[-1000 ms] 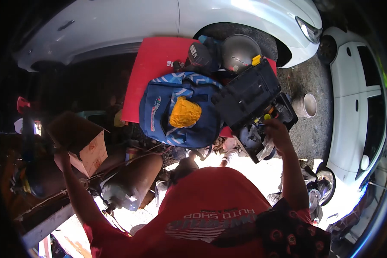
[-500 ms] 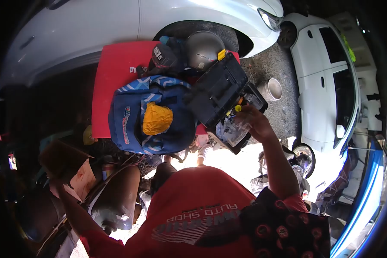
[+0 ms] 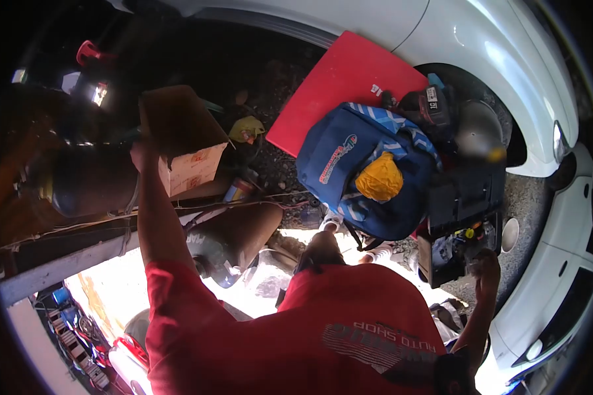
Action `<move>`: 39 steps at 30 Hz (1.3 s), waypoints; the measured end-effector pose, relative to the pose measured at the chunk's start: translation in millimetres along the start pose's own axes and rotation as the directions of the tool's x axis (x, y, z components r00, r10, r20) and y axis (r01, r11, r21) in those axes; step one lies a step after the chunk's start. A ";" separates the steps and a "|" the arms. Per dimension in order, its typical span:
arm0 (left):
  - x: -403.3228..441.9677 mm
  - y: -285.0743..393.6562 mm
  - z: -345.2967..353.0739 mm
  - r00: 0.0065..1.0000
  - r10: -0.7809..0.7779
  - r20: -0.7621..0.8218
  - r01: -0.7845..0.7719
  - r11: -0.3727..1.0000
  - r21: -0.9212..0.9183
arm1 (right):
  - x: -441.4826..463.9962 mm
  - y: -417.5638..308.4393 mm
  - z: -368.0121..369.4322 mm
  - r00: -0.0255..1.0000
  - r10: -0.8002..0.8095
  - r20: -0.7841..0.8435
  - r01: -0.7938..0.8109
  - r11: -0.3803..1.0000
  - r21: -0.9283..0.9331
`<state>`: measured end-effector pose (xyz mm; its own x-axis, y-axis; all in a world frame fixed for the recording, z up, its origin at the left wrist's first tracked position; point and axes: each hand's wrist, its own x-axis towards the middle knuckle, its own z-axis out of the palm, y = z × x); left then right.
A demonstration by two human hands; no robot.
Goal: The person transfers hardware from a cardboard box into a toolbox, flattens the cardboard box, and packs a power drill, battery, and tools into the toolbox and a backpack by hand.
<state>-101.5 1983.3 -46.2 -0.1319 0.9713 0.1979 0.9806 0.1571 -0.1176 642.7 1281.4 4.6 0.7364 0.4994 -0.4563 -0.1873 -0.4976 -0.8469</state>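
Note:
My left hand (image 3: 143, 159) is at the near side of an open cardboard box (image 3: 194, 168), its fingers closed on the box's edge and partly in shadow. My right hand (image 3: 486, 264) is at the near right part of an open black toolbox (image 3: 464, 197). Its fingers are curled together, and a small greyish thing at their tips is too unclear to name. Small items with yellow parts (image 3: 470, 233) and clear plastic bags (image 3: 443, 249) lie inside the toolbox. Beside it is a blue backpack (image 3: 336, 158) with a yellow cloth (image 3: 379, 178) on top.
The backpack lies on a red board (image 3: 342, 85) beside a silver car (image 3: 481, 39). A dark battery-like block (image 3: 428, 108) and a grey helmet (image 3: 478, 128) stand behind. A gas cylinder (image 3: 244, 234) lies below the box. A white bucket (image 3: 510, 235) and white car (image 3: 553, 283) are at right.
The view has turned left, so the board, backpack and toolbox appear farther right. My right hand has moved from over the toolbox's contents toward its near right rim. My left hand stays at the box.

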 end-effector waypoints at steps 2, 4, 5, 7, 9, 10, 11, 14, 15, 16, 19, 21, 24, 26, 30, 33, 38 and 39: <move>3.9 12.7 -35.4 0.995 -0.094 -0.041 0.090 0.992 -0.088 | 3.7 -6.8 7.5 0.999 0.028 -0.014 -0.028 1.000 0.001; 6.1 18.0 -52.8 0.999 -0.029 -0.016 0.027 0.990 -0.136 | 8.3 -15.1 12.6 0.997 0.061 -0.041 -0.061 0.998 0.004; 8.6 16.3 -49.0 0.999 -0.039 -0.019 0.036 0.990 -0.134 | 11.9 -19.2 14.6 0.998 0.063 -0.007 -0.063 0.998 -0.003; 9.6 14.6 -39.7 0.996 -0.081 -0.041 0.069 0.967 -0.244 | 16.4 -26.8 20.9 0.998 0.060 0.033 -0.060 0.998 -0.009; -7.9 27.7 -37.5 0.995 -0.100 -0.029 0.089 0.964 -0.252 | 15.0 -38.7 37.7 0.996 -0.040 0.084 0.037 0.999 0.037; -16.4 33.2 -38.3 0.994 -0.111 -0.012 0.104 0.960 -0.260 | 16.9 -42.8 43.3 0.995 -0.044 0.089 0.041 0.999 0.035; -20.3 31.2 -24.9 0.998 -0.063 0.019 0.066 0.974 -0.216 | 19.1 -46.7 48.3 0.993 -0.033 0.112 0.027 0.998 0.055; -52.3 38.9 7.3 0.976 -0.161 0.149 0.197 0.944 -0.267 | 21.0 -55.4 58.5 0.990 -0.023 0.138 0.014 0.998 0.063; -63.2 34.5 36.9 0.962 -0.171 0.211 0.217 0.952 -0.217 | 20.5 -58.7 60.6 0.990 -0.023 0.137 0.016 0.998 0.054; -74.3 29.1 59.0 0.945 -0.180 0.273 0.230 0.959 -0.164 | 18.4 -62.0 63.8 0.991 -0.021 0.131 0.014 0.999 0.051; -124.9 25.8 80.0 0.830 -0.211 0.517 0.308 0.945 -0.107 | 13.5 -70.5 68.5 0.991 -0.052 0.122 0.046 0.998 0.046; -143.7 20.5 108.3 0.855 -0.117 0.505 0.199 0.974 -0.112 | 13.0 -74.6 68.1 0.986 0.003 0.164 -0.010 0.999 0.044; -154.8 29.0 123.6 0.782 -0.098 0.616 0.235 0.961 -0.146 | 9.7 -75.9 92.5 0.998 -0.039 0.039 0.038 0.999 0.025; -150.9 19.1 164.0 0.740 0.166 0.652 -0.087 0.985 -0.152 | 13.9 -83.4 98.6 0.997 -0.001 0.071 -0.001 0.999 0.032; -147.7 54.7 127.0 0.624 0.299 0.722 -0.295 0.946 -0.136 | 15.3 -103.0 135.6 0.984 -0.001 0.178 -0.016 0.996 0.090; -152.5 67.0 100.9 0.696 0.488 0.527 -0.372 0.872 -0.317 | 16.4 -121.5 174.0 0.967 -0.038 0.253 0.018 0.997 0.079; -186.9 152.5 -51.4 0.573 0.291 0.766 0.297 0.798 -0.525 | 20.1 -145.6 256.6 0.931 -0.084 0.356 0.098 0.995 -0.023; -199.7 169.8 -80.1 0.522 0.414 0.746 0.334 0.706 -0.625 | 16.4 -151.1 279.7 0.919 -0.107 0.378 0.127 0.992 -0.026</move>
<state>103.0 1801.7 -27.8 0.2283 0.7052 -0.6713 0.7389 0.3235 0.5911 501.3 1563.1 48.7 0.4514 0.7809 -0.4318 -0.0754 -0.4488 -0.8904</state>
